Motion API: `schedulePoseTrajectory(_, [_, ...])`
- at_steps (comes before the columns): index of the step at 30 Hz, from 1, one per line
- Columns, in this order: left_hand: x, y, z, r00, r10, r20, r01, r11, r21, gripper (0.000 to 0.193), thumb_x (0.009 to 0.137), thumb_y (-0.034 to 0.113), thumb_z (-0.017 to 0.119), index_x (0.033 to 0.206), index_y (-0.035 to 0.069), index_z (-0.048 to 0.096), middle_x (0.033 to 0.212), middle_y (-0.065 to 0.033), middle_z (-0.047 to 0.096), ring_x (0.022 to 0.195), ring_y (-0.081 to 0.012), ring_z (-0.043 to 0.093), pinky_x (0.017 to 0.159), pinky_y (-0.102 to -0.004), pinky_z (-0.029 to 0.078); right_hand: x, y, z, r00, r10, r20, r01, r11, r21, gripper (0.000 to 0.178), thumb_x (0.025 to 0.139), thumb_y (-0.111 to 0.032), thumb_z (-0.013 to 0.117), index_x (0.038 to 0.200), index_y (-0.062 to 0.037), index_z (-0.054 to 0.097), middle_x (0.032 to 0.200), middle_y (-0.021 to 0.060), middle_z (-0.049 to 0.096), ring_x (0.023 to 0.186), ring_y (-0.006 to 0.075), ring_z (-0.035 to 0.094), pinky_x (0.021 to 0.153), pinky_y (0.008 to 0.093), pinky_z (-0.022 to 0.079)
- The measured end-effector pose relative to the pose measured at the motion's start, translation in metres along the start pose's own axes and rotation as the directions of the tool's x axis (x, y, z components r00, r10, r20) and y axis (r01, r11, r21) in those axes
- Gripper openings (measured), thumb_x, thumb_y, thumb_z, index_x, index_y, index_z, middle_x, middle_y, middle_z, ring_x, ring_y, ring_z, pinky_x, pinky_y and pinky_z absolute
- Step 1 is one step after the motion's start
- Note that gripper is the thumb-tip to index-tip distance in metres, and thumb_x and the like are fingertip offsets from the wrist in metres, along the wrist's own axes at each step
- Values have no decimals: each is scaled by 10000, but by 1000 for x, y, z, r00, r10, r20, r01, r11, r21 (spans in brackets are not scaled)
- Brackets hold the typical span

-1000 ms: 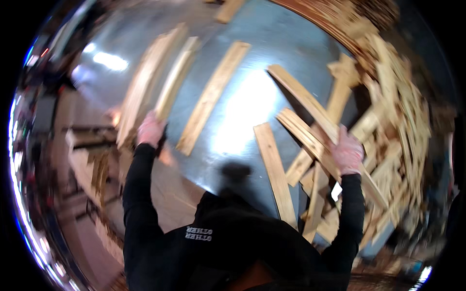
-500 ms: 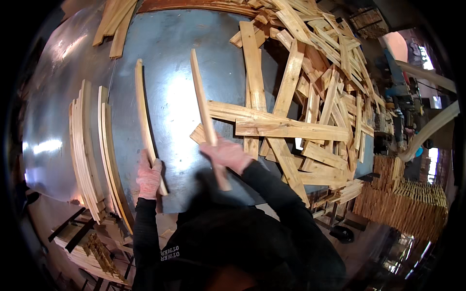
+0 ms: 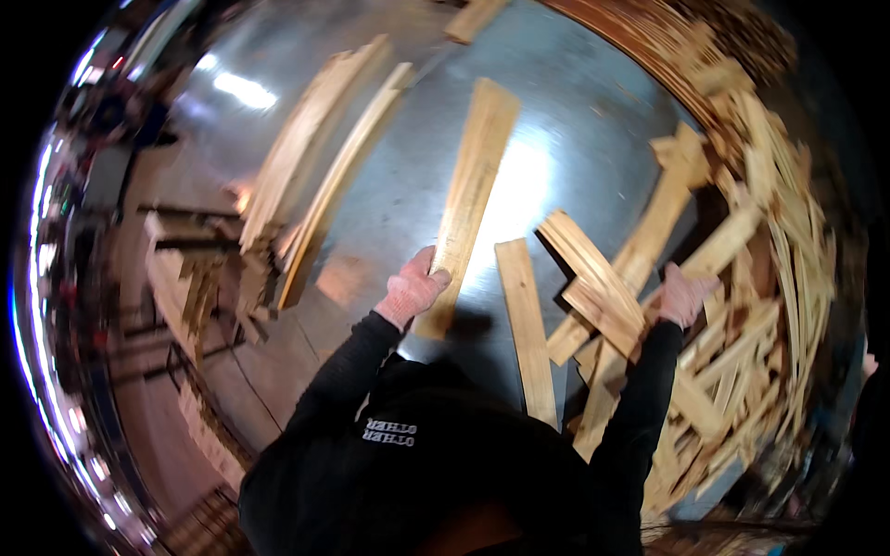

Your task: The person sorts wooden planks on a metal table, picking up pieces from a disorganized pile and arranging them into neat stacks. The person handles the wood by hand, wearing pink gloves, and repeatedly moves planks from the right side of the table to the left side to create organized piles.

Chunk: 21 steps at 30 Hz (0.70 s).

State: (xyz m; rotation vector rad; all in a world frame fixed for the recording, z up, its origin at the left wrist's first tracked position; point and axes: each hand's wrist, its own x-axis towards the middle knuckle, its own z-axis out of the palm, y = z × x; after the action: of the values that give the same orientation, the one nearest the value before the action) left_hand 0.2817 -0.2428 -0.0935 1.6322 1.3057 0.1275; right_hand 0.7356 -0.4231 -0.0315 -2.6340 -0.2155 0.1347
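I have the left hand (image 3: 415, 289) closed on a pale plank (image 3: 475, 185), its thumb laid over the upper face and the grip close to the near end. The plank runs away from me over the middle of the grey-blue bench (image 3: 584, 120), leaning a little to the right toward its far end, with a bright glare beside it.

My right hand (image 3: 686, 296) is out over the near side of a loose pile (image 3: 774, 334) of boards on the right; its fingers are partly spread, and I cannot tell from here whether they grip a board or just rest there. Just left of that hand I see short boards (image 3: 593, 269) lying slantwise, and further left a single flat board (image 3: 526, 320) by the near edge, between the two hands.

On the left side of the bench I have a stack (image 3: 315, 139) of boards lying lengthwise, with a narrow strip (image 3: 357, 153) just to its right. At the far edge there is the end of another board (image 3: 476, 18)
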Motion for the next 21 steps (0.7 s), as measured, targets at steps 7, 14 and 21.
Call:
schedulePoseTrajectory(7, [16, -41, -26, 995, -1, 95, -1, 1000, 16, 586, 820, 333, 638, 1345, 86, 562, 1141, -228, 682, 1100, -355, 652, 938, -390, 499, -93, -179, -50, 395, -893, -218, 825, 240, 511, 891, 755, -272, 892, 1463, -2, 423, 1251, 168, 614, 1155, 290, 611, 1043, 420, 482])
schedulePoseTrajectory(14, [0, -22, -70, 946, 22, 324, 168, 819, -548, 656, 812, 177, 619, 1422, -11, 471, 1262, -139, 625, 1131, -232, 609, 1020, -346, 490, -152, -234, 55, -623, -772, 127, 776, -592, 217, 383, 752, -142, 694, 1126, -218, 656, 1039, 48, 673, 1036, 236, 658, 1079, 443, 463])
schedulePoseTrajectory(21, [-7, -13, -61, 879, 364, 307, 51, 569, -820, 938, 826, 217, 735, 1583, 17, 218, 1478, -115, 468, 1314, -195, 483, 1101, -344, 406, -256, -170, 170, 451, -707, 544, 500, 705, 503, 738, 839, 90, 520, 1499, -239, 482, 1555, 276, 356, 1439, 432, 357, 1197, 436, 306])
